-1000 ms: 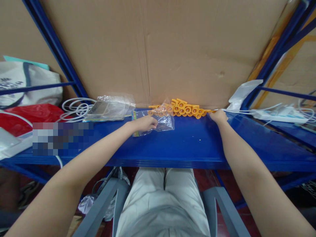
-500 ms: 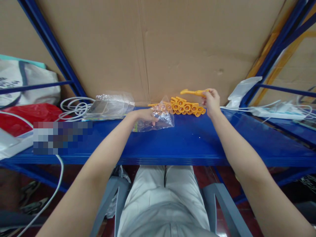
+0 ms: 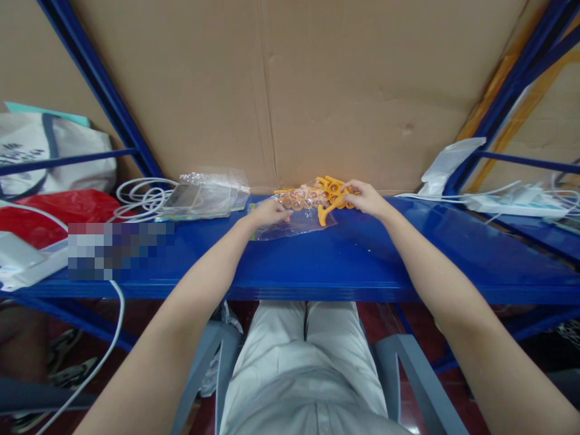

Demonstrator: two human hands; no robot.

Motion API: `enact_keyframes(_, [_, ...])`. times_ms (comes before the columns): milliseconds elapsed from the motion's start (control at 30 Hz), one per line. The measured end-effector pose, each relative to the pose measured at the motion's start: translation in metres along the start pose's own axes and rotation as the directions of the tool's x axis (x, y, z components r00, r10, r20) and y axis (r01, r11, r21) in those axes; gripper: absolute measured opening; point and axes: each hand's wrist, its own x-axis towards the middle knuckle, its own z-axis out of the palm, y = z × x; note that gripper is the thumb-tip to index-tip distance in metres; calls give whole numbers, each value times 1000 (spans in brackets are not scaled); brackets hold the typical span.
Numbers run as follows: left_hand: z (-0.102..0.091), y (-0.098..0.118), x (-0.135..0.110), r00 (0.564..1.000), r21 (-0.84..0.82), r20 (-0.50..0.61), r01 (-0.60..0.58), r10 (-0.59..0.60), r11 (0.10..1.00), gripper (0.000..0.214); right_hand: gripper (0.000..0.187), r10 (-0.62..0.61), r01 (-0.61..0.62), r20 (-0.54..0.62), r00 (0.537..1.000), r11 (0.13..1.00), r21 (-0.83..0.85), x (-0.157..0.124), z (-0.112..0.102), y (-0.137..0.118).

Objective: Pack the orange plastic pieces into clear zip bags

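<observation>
Left hand [image 3: 272, 212] gripped a clear plastic bag [image 3: 301, 227]. Right hand [image 3: 364, 197] pinched an orange-yellow plastic piece [image 3: 330, 209] at the bag's right end.

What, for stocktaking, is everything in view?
T-shaped piece: one, orange, centre
Piled pieces: many, orange, behind it
Polybag: one, clear, centre
Polybag stack: one, clear, left
Cable coil: one, white, left
Plastic sack: one, red, left
Tote: one, white, far left
Power strips: two, white, either side
Cardboard panel: one, brown, back
Table: one, blue, centre
Chair: one, grey, below
Trousers: one pair, pale, below
Left hand: one, bare, on polybag
Right hand: one, bare, on piece
</observation>
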Motion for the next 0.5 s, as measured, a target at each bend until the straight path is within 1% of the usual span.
enact_keyframes(100, [2, 4, 1, 999, 84, -49, -3, 7, 996, 36, 13, -22, 22, 4, 1000, 994, -106, -1, -6, 1])
enact_keyframes(200, [2, 5, 1, 998, 134, -59, -25, 33, 991, 34, 16, -36, 31, -22, 999, 979, -204, -3, -9, 0])
enact_keyframes(267, [2, 4, 1, 997, 148, -56, -42, 51, 988, 32, 15, -34, 26, -34, 999, 973, -229, -3, -9, -1])
enact_keyframes(367, [2, 2, 2, 996, 153, -44, -76, 84, 985, 33, 13, -15, 14, -9, 1000, 986, -168, -3, -7, 0])
enact_keyframes(500, [5, -1, 2, 994, 181, -28, -101, 108, 978, 31, 14, 30, -31, 70, 997, 1000, 6, -3, -4, 1])
